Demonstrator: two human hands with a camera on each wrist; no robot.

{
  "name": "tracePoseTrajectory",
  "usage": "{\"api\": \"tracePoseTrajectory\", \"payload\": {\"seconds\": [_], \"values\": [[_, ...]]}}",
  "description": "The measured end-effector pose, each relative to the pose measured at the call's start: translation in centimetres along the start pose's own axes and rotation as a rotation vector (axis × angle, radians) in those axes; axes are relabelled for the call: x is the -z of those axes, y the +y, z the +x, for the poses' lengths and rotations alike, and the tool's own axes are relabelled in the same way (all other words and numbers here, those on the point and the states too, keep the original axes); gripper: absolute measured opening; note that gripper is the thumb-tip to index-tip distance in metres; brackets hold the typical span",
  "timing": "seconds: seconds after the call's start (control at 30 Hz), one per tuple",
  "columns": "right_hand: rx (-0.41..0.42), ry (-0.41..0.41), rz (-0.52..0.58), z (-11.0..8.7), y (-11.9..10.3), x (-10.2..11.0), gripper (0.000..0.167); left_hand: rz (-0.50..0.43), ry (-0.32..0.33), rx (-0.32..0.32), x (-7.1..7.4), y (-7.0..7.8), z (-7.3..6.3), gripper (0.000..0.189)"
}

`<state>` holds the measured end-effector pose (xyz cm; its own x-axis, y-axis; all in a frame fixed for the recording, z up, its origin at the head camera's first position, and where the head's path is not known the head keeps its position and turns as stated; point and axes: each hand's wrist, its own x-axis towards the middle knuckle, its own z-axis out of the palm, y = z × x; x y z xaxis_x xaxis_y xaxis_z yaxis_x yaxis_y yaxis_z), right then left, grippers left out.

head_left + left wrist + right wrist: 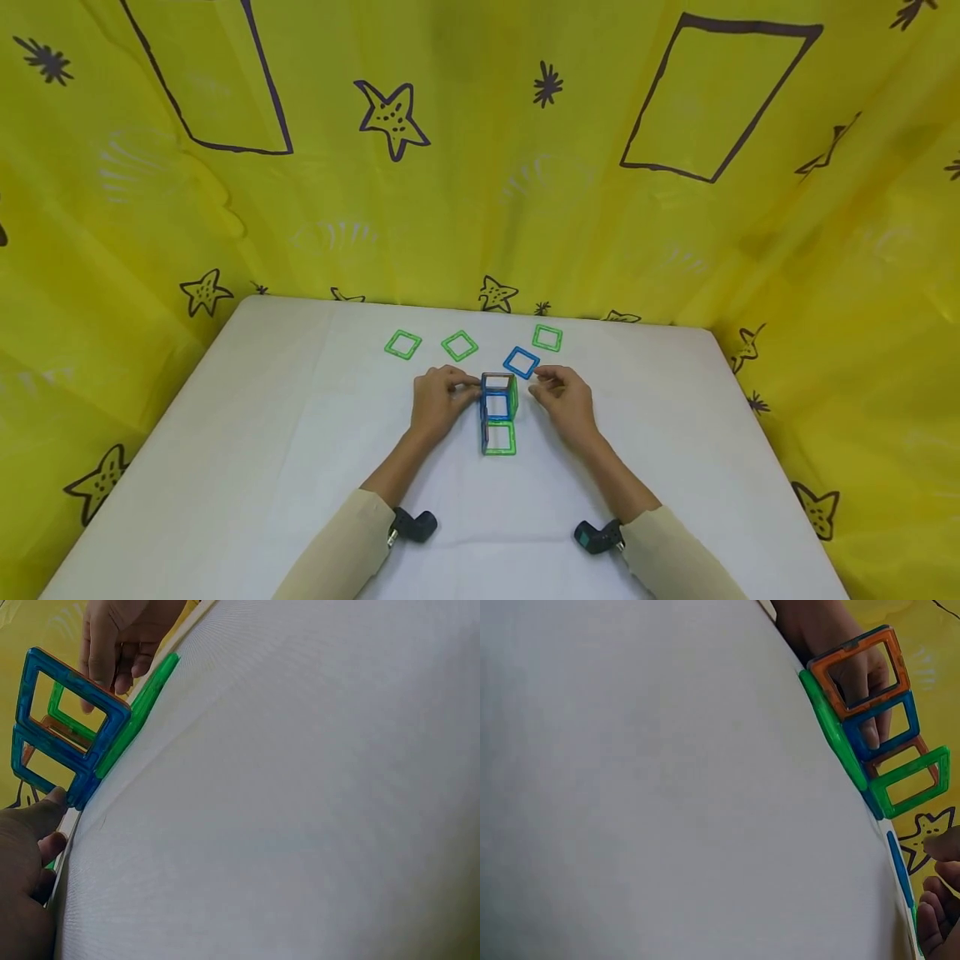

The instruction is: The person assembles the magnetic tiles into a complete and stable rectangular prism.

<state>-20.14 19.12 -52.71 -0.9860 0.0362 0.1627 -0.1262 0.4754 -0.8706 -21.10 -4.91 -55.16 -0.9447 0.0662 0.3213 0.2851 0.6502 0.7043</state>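
Note:
A small structure of magnetic tiles (pixel 498 406) stands on the white table, with blue, green and orange square frames. Its left wall has two upright tiles, blue on the outer side (pixel 118 720) and orange and blue inside (pixel 904 664). A green tile (pixel 943 780) forms the upright right side. Flat at the near end lies another green tile (pixel 501 451). My left hand (pixel 438 403) pinches the structure's far left corner between thumb and index finger. Just right of the structure, my right hand (pixel 567 407) hovers with fingers loosely bent and apart, holding nothing.
Behind the structure lies a loose blue tile (pixel 521 362), close to my right fingertips. Loose green tiles lie farther back, at the left (pixel 402 344), the middle (pixel 460 345) and the right (pixel 547 337). A yellow patterned curtain (pixel 465 208) hangs around the white table (pixel 300 467).

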Motion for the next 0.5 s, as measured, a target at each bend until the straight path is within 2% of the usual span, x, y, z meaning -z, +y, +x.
{"api": "tracePoseTrajectory", "payload": {"seconds": [0.13,0.5], "values": [[-0.041,-0.002,-0.031,0.9,0.2,-0.1,0.038,0.002,0.003,-0.002,0.1,-0.2,-0.1,0.012],[-0.051,-0.004,-0.074,2.9,0.8,-0.3,0.042,0.009,-0.013,0.007,0.1,0.0,0.0,0.013]]}}
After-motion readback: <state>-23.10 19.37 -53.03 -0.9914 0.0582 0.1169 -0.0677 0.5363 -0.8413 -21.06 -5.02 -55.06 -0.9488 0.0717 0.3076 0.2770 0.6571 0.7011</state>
